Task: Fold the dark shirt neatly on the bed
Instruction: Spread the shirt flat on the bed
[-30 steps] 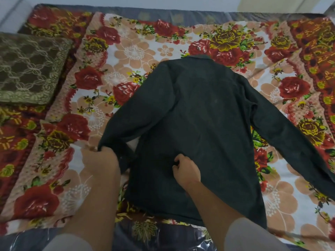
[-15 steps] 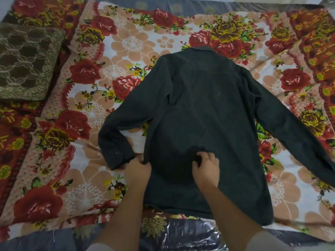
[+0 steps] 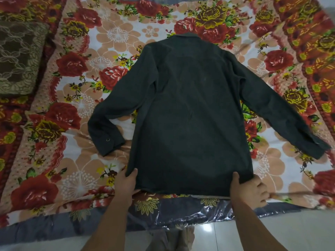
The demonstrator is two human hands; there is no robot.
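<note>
The dark shirt [image 3: 188,113] lies face down and flat on the bed, collar at the far end, hem toward me. Its left sleeve bends inward with the cuff beside the body; its right sleeve stretches out to the right. My left hand [image 3: 126,182] pinches the hem's left corner, thumb on top of the cloth. My right hand [image 3: 248,189] grips the hem's right corner, thumb on top and fingers underneath.
A floral bedsheet [image 3: 76,160] in red, peach and white covers the bed. A brown patterned pillow [image 3: 18,57] lies at the far left. The mattress edge in shiny plastic [image 3: 181,212] runs along the front, with white floor tiles [image 3: 272,230] and my feet below.
Both hands have moved from the shirt's lower middle out to the two hem corners and taken hold. The left sleeve, let go, now rests bent beside the body.
</note>
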